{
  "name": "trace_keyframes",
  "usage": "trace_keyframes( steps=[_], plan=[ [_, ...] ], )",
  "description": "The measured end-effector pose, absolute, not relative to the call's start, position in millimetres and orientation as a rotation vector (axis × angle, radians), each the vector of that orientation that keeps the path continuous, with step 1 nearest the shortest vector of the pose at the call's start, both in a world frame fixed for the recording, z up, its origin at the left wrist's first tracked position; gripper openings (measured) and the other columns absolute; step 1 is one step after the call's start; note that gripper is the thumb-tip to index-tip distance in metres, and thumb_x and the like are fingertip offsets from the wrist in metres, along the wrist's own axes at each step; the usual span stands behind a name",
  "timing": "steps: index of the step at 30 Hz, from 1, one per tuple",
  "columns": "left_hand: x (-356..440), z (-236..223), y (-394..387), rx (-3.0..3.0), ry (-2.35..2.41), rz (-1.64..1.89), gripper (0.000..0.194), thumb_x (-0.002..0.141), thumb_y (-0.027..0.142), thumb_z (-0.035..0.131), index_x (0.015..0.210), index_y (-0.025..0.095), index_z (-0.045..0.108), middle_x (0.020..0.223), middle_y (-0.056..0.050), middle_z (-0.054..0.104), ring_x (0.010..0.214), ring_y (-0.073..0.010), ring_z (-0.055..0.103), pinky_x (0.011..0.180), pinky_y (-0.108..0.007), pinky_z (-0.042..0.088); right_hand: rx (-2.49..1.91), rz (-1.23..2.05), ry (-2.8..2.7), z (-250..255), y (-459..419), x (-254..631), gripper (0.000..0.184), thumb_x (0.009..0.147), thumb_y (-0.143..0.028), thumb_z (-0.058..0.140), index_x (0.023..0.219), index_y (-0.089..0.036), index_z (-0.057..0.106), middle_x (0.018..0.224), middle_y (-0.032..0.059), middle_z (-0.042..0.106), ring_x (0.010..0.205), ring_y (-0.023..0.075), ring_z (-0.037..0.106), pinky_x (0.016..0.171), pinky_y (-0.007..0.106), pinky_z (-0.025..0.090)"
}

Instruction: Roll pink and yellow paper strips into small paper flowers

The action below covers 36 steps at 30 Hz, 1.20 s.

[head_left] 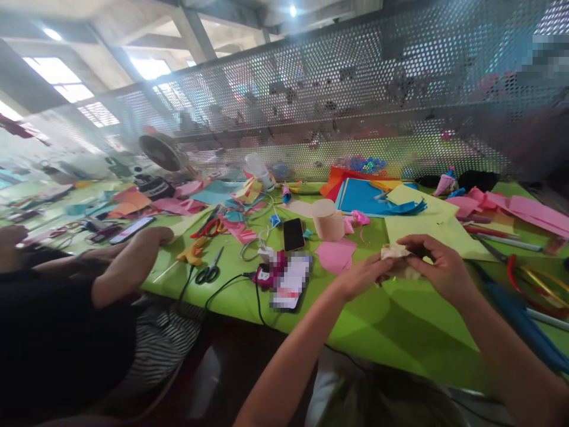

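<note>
Left hand [359, 279] and right hand [438, 264] pinch a crumpled cream piece [395, 252] over the desk [368, 323]; pink sheet [335, 257] lies at its nine o'clock. Step in hand: apparently finger-shaping. Next move seemingly calls for steady opposed fingertips, light pressure.

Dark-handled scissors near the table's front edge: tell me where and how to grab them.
Take the scissors by the handle loops, probably best coming from the front edge: the loops face that edge, while the blades point away across the green table. The left hand is nearer, but it is on the crumpled cream paper.
</note>
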State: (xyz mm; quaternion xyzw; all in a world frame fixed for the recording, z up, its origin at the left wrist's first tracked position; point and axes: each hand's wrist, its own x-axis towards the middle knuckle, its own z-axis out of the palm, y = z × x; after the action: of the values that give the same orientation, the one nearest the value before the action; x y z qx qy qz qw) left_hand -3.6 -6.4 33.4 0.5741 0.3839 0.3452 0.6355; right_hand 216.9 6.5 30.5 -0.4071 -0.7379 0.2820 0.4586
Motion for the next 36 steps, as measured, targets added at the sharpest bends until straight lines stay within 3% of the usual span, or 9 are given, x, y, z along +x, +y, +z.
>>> trace_keyframes(
  steps=[3, 5, 10, 15, 22, 26, 31, 33, 36],
  plan=[
    [-6.4, 30.9, -3.0, 1.391, 0.981, 0.790, 0.044, 0.096, 0.056, 0.062, 0.104, 0.015, 0.074, 0.082, -0.004, 0.066, 0.070, -0.0139, 0.051, 0.065, -0.026, 0.040, -0.848, 0.567, -2.077, 38.5, 1.0, 217.0, 0.063, 0.097, -0.036, 0.074, 0.157, -0.037, 0.055, 0.159, 0.0106, 0.059, 0.137, 0.0320, 0.063, 0.107, 0.048, 0.057],
    [-7.4, 34.6, -2.7, 1.539, 1.048, 0.727, 0.035, 0.097, 0.048, 0.060, 0.095, 0.017, 0.075, 0.082, -0.005, 0.069, 0.070, -0.0163, 0.055, 0.065, -0.027, 0.040, -0.775, 0.472, -2.283, 41.7, -1.5, 214.1, 0.076, 0.094, -0.035, 0.078, 0.163, -0.041, 0.047, 0.170, 0.0098, 0.048, 0.150, 0.0355, 0.052, 0.115, 0.054, 0.052],
    [-10.1, 58.3, -12.5, 1.928, 1.103, 0.607, 0.026, 0.092, 0.044, 0.066, 0.077, 0.023, 0.073, 0.070, -0.003, 0.066, 0.064, -0.0194, 0.055, 0.064, -0.028, 0.041, -0.791, 0.284, -2.485, 37.7, 0.8, 209.4, 0.047, 0.099, -0.023, 0.066, 0.146, -0.028, 0.064, 0.127, 0.0119, 0.076, 0.112, 0.0322, 0.071, 0.093, 0.048, 0.058],
    [-15.2, 64.8, -18.1, 1.978, 1.113, 0.564, 0.031, 0.096, 0.050, 0.063, 0.086, 0.023, 0.073, 0.075, -0.002, 0.068, 0.067, -0.0185, 0.059, 0.064, -0.026, 0.040, -0.887, 0.049, -2.509, 37.4, 0.8, 213.8, 0.014, 0.103, -0.025, 0.063, 0.110, -0.019, 0.073, 0.097, 0.0111, 0.073, 0.091, 0.0309, 0.066, 0.078, 0.042, 0.050],
    [-23.5, 68.9, -35.7, 1.976, 1.070, 0.581, 0.034, 0.104, 0.040, 0.048, 0.087, 0.021, 0.070, 0.091, -0.006, 0.072, 0.083, -0.0200, 0.063, 0.078, -0.028, 0.045, -0.906, 0.355, -2.495, 61.0, -26.1, 212.2, 0.027, 0.110, -0.044, 0.053, 0.100, -0.024, 0.069, 0.101, 0.0080, 0.073, 0.091, 0.0257, 0.067, 0.078, 0.038, 0.048],
    [-25.7, 79.9, -62.2, 1.907, 1.039, 0.513, 0.035, 0.103, 0.041, 0.049, 0.078, 0.021, 0.063, 0.079, -0.002, 0.064, 0.075, -0.0178, 0.057, 0.071, -0.027, 0.041, -0.950, 0.593, -2.502, 63.8, -52.2, 209.2, 0.040, 0.109, -0.052, 0.052, 0.084, -0.024, 0.062, 0.084, 0.0041, 0.069, 0.073, 0.0216, 0.062, 0.064, 0.034, 0.042],
    [-25.3, 84.4, -103.0, 1.633, 0.864, 0.382, 0.053, 0.100, 0.067, 0.050, 0.089, 0.019, 0.067, 0.079, 0.000, 0.058, 0.077, -0.0158, 0.054, 0.069, -0.024, 0.042, -0.798, 0.748, -2.512, 37.3, -88.1, 204.6, 0.038, 0.111, -0.044, 0.048, 0.081, -0.024, 0.062, 0.078, 0.0032, 0.068, 0.069, 0.0194, 0.059, 0.063, 0.034, 0.040],
    [-24.8, 77.4, -120.1, 1.553, 0.791, 0.394, 0.066, 0.096, 0.081, 0.047, 0.085, 0.019, 0.064, 0.076, 0.000, 0.057, 0.072, -0.0145, 0.052, 0.066, -0.025, 0.041, -0.686, 0.819, -2.520, 26.1, -104.4, 204.1, 0.036, 0.108, -0.043, 0.051, 0.080, -0.025, 0.065, 0.077, 0.0037, 0.069, 0.068, 0.0199, 0.060, 0.063, 0.034, 0.043],
    [-25.2, 57.4, -143.0, 1.553, 0.703, 0.369, 0.070, 0.091, 0.086, 0.052, 0.069, 0.019, 0.055, 0.065, 0.001, 0.049, 0.063, -0.0122, 0.045, 0.059, -0.026, 0.037, -0.684, 0.919, -2.514, 19.0, -130.0, 209.3, 0.034, 0.106, -0.040, 0.055, 0.078, -0.026, 0.070, 0.076, 0.0031, 0.070, 0.066, 0.0192, 0.062, 0.061, 0.033, 0.048]
  ],
)
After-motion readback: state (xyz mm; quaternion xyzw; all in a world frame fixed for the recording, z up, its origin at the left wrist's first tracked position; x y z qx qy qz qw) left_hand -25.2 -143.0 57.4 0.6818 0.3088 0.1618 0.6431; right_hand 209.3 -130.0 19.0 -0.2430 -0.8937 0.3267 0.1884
